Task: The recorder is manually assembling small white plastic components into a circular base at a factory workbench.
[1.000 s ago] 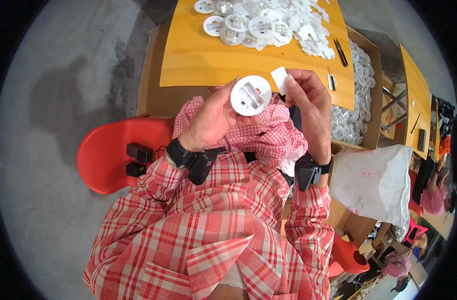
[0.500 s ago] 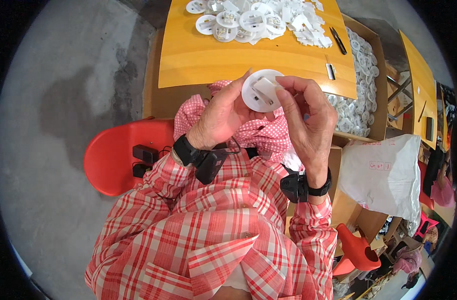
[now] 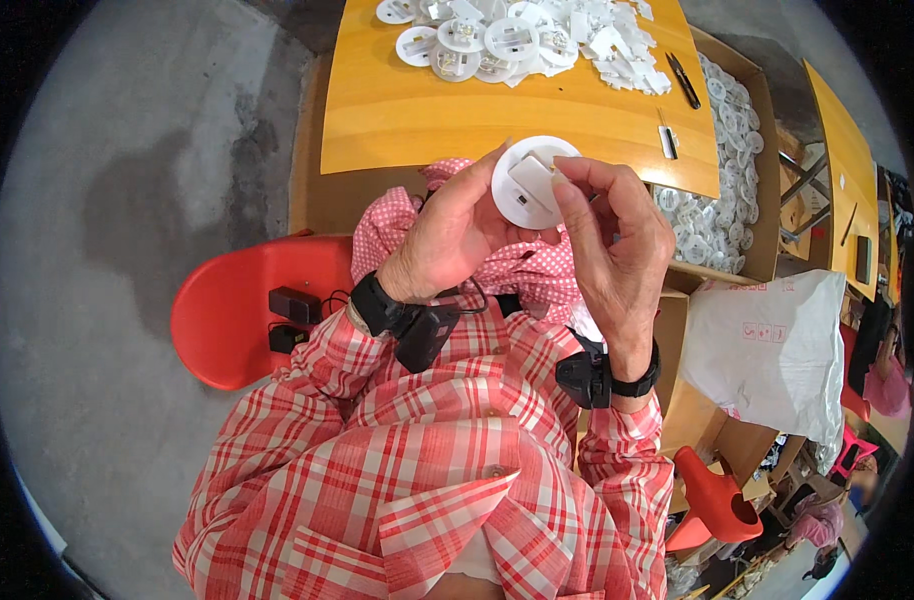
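My left hand [image 3: 445, 228] holds a round white plastic disc [image 3: 514, 208] by its left edge and from beneath, above the front edge of the table. A flat white rectangular cover [image 3: 530, 180] lies over the middle of the disc, with a small dark part showing beside it. Thumb and forefinger of my right hand [image 3: 619, 218] press together at the cover's right end, touching cover and disc rim. Whether the cover sits fully flush cannot be made out.
The yellow table [image 3: 407, 130] bears a pile of white discs [image 3: 459, 62] and loose white covers [image 3: 617, 62]. Black-handled snips [image 3: 684, 82] and a small tool [image 3: 668, 140] lie at its right. A carton of discs [image 3: 734, 145], a white sack [image 3: 762, 345] and red chair [image 3: 222, 320] stand around.
The cover has come down flatter over the disc's middle, hiding the slots that showed beside it. Both hands keep nearly the same place, the disc turned slightly.
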`<move>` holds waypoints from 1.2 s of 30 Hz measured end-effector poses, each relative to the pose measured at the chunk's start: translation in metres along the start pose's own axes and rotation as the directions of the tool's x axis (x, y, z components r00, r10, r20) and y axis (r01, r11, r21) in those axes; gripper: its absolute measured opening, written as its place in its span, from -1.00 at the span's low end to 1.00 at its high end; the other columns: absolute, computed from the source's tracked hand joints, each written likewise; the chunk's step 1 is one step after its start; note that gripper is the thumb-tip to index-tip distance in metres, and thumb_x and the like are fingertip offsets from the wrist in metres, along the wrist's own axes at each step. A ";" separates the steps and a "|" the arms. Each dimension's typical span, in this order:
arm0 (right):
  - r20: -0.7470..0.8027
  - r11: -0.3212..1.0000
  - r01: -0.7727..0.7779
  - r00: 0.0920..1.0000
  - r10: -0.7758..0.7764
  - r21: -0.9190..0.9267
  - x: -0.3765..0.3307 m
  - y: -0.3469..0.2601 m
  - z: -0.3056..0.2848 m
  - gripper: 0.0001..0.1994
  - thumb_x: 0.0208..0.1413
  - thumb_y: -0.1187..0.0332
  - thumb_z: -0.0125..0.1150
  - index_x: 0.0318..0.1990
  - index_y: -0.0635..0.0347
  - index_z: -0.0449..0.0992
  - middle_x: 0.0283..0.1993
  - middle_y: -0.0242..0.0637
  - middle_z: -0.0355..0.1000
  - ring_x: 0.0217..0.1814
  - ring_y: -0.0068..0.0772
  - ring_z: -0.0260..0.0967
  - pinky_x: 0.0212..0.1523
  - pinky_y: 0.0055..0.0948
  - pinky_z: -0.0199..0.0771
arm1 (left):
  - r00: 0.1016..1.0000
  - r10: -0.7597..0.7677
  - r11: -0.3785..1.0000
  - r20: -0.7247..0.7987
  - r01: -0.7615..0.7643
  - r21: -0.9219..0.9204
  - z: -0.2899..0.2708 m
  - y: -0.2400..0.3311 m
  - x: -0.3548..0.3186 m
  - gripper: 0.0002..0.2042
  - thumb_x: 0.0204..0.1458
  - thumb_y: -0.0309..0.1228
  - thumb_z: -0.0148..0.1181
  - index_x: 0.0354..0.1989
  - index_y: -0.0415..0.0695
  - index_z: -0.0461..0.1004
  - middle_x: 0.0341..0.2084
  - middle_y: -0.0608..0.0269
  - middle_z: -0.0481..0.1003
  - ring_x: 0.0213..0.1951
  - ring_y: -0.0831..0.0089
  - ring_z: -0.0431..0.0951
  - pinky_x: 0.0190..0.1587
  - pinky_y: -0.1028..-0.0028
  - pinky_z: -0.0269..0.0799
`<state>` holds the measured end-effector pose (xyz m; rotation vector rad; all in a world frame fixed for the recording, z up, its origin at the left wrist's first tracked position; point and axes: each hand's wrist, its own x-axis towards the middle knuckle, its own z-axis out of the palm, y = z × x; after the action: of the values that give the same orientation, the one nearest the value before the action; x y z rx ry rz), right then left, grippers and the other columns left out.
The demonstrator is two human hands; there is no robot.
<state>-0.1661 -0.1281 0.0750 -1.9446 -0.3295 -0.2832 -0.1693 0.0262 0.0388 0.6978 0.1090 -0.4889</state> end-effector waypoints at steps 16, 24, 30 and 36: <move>-0.022 0.997 0.035 0.999 -0.037 -0.070 -0.001 -0.001 -0.003 -0.82 -0.07 0.57 0.25 -0.26 0.15 0.56 -0.48 -0.29 0.32 -0.54 -0.51 0.30 -0.54 -0.56 0.31 | 0.999 0.003 0.997 0.035 0.000 -0.080 -0.002 -0.003 -0.003 -0.56 0.25 -0.11 -0.27 0.16 -0.12 0.20 0.04 0.26 0.34 0.03 0.38 0.38 0.07 0.28 0.37; -0.029 0.983 0.017 0.999 -0.023 -0.182 -0.005 -0.002 -0.001 -0.82 -0.14 0.58 0.28 -0.33 0.23 0.49 -0.46 -0.25 0.33 -0.53 -0.37 0.31 -0.53 -0.46 0.33 | 1.000 -0.005 0.998 -0.008 0.004 -0.060 0.003 -0.003 -0.005 -0.54 0.25 -0.09 -0.27 0.16 -0.16 0.20 0.04 0.23 0.34 0.04 0.37 0.38 0.09 0.31 0.34; -0.034 0.974 0.170 0.984 -0.177 -0.148 -0.012 0.010 0.002 -0.79 -0.19 0.60 0.29 -0.34 0.21 0.45 -0.44 -0.23 0.35 -0.47 -0.26 0.36 -0.49 -0.42 0.36 | 0.998 0.070 0.991 -0.007 -0.069 0.117 0.013 0.001 -0.006 -0.60 0.21 -0.15 -0.11 0.02 -0.25 0.25 -0.06 0.19 0.38 -0.04 0.46 0.41 0.01 0.42 0.37; -0.066 0.981 0.114 0.990 -0.126 -0.155 -0.017 0.007 0.004 -0.75 -0.17 0.57 0.30 -0.26 0.23 0.46 -0.39 -0.24 0.34 -0.49 -0.35 0.32 -0.45 -0.48 0.36 | 0.984 0.172 0.934 -0.041 -0.150 0.324 0.010 -0.003 -0.006 -0.68 0.17 -0.28 0.00 -0.02 -0.24 0.26 -0.14 0.20 0.40 -0.08 0.50 0.42 -0.04 0.47 0.37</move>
<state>-0.1792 -0.1292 0.0614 -2.0593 -0.3859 -0.4716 -0.1762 0.0204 0.0464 1.0348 0.0359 -0.3266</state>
